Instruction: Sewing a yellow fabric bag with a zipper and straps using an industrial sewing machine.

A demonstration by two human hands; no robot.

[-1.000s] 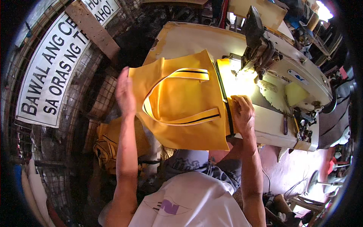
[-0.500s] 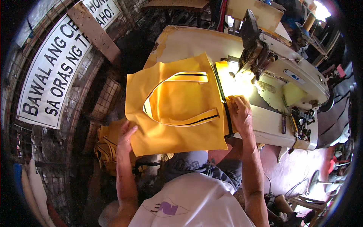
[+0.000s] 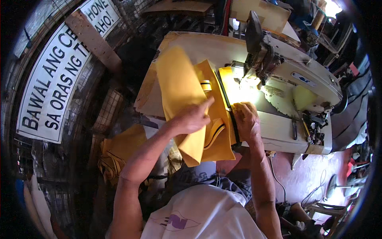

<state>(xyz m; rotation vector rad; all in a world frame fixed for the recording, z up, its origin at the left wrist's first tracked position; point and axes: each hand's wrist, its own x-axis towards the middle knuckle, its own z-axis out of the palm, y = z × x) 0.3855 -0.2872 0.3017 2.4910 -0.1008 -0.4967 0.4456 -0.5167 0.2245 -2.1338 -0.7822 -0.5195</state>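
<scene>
A yellow bag panel (image 3: pixel 177 85) of smooth sheet material is doubled over toward the right, its upper part blurred. Over the fold lies my left hand (image 3: pixel 191 119), index finger stretched out toward the right and the others bent. Partly covered by the fold is a yellow strap handle (image 3: pixel 215 133) with a black stripe. Along the panel's right edge runs a black zipper strip (image 3: pixel 227 104), with a narrow yellow strip (image 3: pixel 227 79) beyond it. My right hand (image 3: pixel 246 121) has its fingers curled and closed on that yellow strip beside the zipper, below the machine's lit needle area.
The sewing machine (image 3: pixel 302 75) stands on a pale worktable (image 3: pixel 179 40), its lamp glowing over the needle area. A dark-handled tool (image 3: pixel 294 128) lies on its right side. More yellow pieces (image 3: pixel 123 145) are heaped at lower left, near a wire-mesh wall with a white sign (image 3: pixel 51 91).
My left hand has moved from the panel's lower left edge up and right, and the panel's left part is now folded over the handle. My right hand stays beside the zipper.
</scene>
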